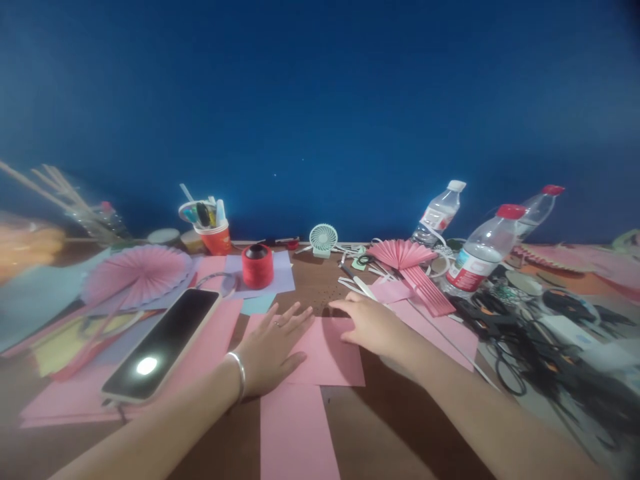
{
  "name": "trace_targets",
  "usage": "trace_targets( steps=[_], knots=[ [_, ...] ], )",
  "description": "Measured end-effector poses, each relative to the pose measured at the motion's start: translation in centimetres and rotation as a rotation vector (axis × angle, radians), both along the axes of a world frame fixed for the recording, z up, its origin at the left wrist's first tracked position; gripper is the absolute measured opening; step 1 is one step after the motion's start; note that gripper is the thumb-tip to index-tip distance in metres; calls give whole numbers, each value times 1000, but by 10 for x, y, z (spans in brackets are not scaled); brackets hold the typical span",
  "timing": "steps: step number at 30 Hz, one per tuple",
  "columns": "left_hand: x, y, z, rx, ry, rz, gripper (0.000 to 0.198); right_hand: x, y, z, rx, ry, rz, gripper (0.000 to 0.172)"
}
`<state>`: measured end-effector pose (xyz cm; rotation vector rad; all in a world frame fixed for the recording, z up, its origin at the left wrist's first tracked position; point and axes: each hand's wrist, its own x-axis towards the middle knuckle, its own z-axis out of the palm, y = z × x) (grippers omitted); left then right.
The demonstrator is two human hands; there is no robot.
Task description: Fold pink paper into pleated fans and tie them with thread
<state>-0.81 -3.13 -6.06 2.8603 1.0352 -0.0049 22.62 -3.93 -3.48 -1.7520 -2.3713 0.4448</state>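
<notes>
My left hand (270,350) lies flat with fingers spread on a sheet of pink paper (327,357) in the middle of the table. It wears a ring and a silver bangle. My right hand (373,323) rests on the far right edge of the same sheet, fingers bent down and pressing the paper. A second pink strip (295,430) lies nearer me, below the sheet. Neither hand holds anything.
A phone (163,343) lies left on pink paper. A red thread spool (257,265), a red cup of pens (215,233), a small fan (323,239), pleated pink paper fans (137,270), water bottles (477,257) and scissors (505,363) crowd the wooden table (400,433).
</notes>
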Motion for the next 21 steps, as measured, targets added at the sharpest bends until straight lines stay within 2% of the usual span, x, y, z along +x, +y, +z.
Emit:
trace_targets(
  steps=[1,3,5,11,16,21],
  knots=[
    [0,0,0,-4,0,-2,56,-4,-3,0,81,-35,63,52],
    [0,0,0,-11,-4,1,56,-12,-9,-2,195,-118,174,44],
    [0,0,0,-19,-5,10,56,-20,-14,-5,265,-190,212,36],
    [2,-6,2,-25,-9,64,56,-26,-20,-12,367,-311,131,34],
    [-5,-17,1,-19,-14,170,57,-26,-22,-15,405,-359,87,19],
    [-15,-31,-1,83,27,384,73,-28,-24,-14,378,-359,80,23]
  ],
)
